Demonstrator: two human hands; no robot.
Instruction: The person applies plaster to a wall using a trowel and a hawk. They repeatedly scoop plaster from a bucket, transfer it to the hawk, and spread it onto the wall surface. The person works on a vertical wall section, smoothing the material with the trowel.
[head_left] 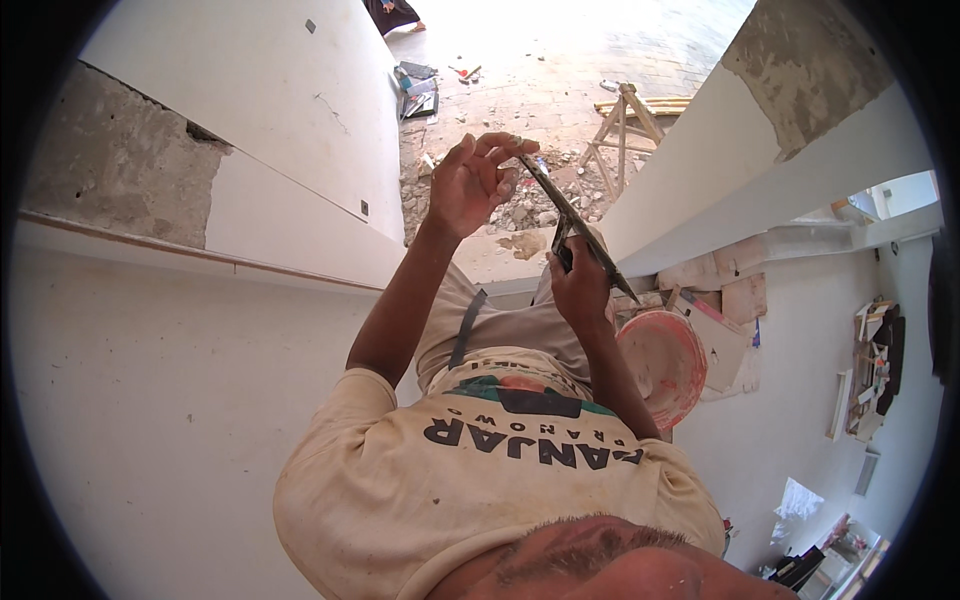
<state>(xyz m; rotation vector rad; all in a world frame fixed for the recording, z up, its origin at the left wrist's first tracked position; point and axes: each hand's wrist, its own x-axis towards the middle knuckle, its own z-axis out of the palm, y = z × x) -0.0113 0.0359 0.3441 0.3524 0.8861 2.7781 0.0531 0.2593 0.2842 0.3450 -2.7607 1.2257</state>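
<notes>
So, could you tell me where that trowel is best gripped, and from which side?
Probably by the dark handle end, where the right hand holds it already. The trowel is a long flat blade, tilted, running up to the left hand, whose fingertips pinch its far tip. Come from below, on the person's side; the blade's edges look thin.

The left hand (470, 185) pinches the far tip of a long flat trowel blade (575, 220) between its fingertips, while the right hand (580, 285) grips the tool's near end. Just beside the right forearm sits a pink bucket (665, 365) — white walls (180, 400) rise on both sides, with rubble (520, 210) and a wooden trestle (625, 125) beyond.
</notes>
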